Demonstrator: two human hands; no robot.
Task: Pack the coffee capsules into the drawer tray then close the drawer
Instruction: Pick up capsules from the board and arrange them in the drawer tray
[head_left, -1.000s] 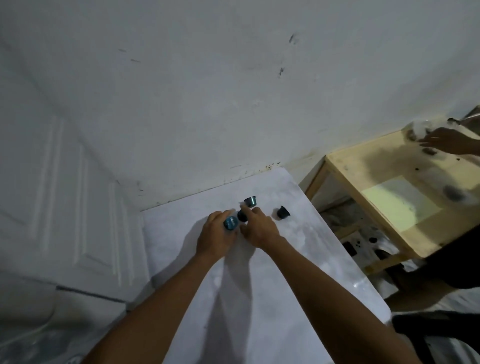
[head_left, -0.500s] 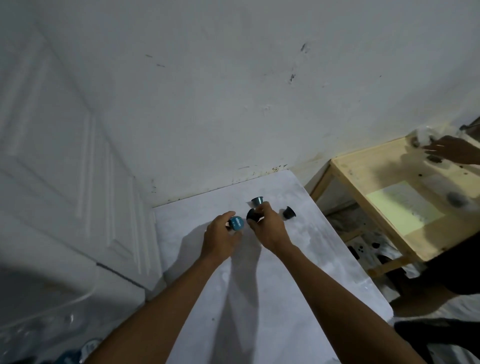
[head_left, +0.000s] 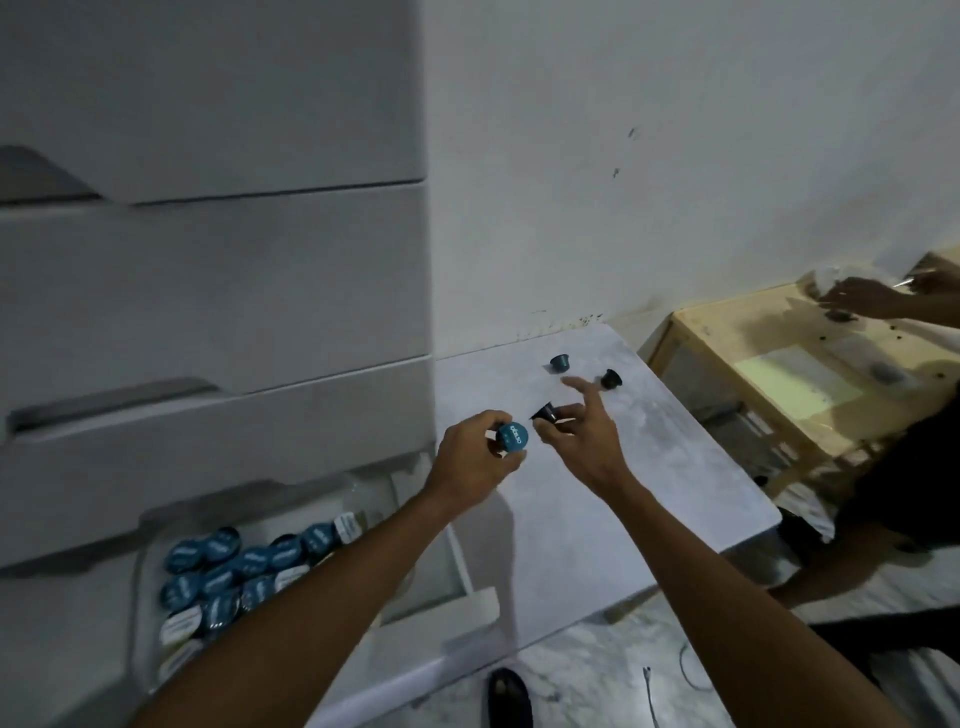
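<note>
My left hand is closed around a blue coffee capsule, lid facing me, above the left edge of the white table. My right hand pinches a dark capsule between thumb and fingers, with the index finger stretched out. Two loose capsules sit further back on the table: a blue one and a dark one. At lower left the open drawer tray holds several blue and white capsules, partly hidden by my left forearm.
A white drawer unit with shut drawers rises to the left. On the right stands a wooden table, where another person's hands are busy. A dark shoe and a cable lie on the marble floor below.
Both hands have drawn back from the table's rear toward the left, each with a capsule. The view has swung left, bringing the drawer unit and open tray into sight.
</note>
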